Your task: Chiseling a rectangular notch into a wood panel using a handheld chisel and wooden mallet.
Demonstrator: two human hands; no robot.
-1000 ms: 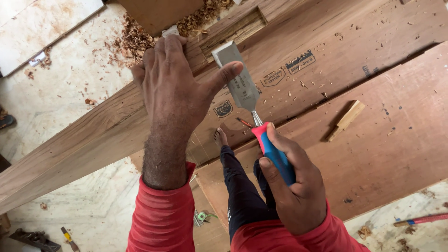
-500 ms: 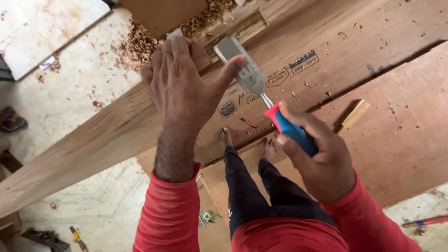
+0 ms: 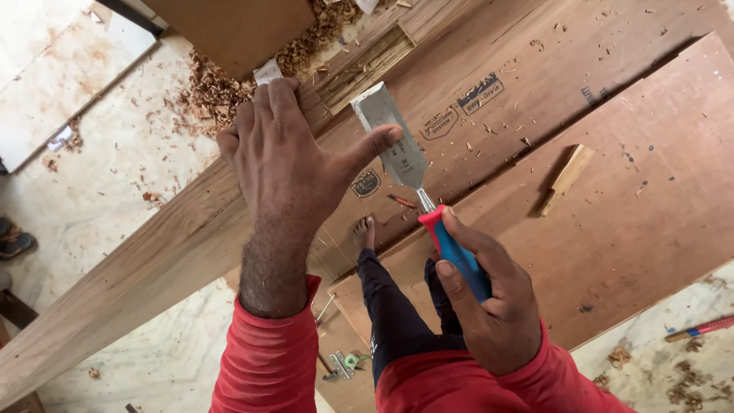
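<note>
My left hand lies flat on a long wooden beam that runs diagonally from lower left to upper right. Its thumb stretches out and touches the flat steel blade of a wide chisel. My right hand grips the chisel's red and blue handle. The blade's edge points up toward a rectangular notch cut into the beam. Both sleeves are red.
Wood shavings pile beside the beam at the top. Brown plywood sheets lie underneath, with a small wood offcut on one. My bare foot rests below the beam. A red pencil-like tool lies on the floor at right.
My right hand has shifted with the chisel, first right and up, then back lower. The blade stays under my left thumb on the beam. The view has moved slightly.
</note>
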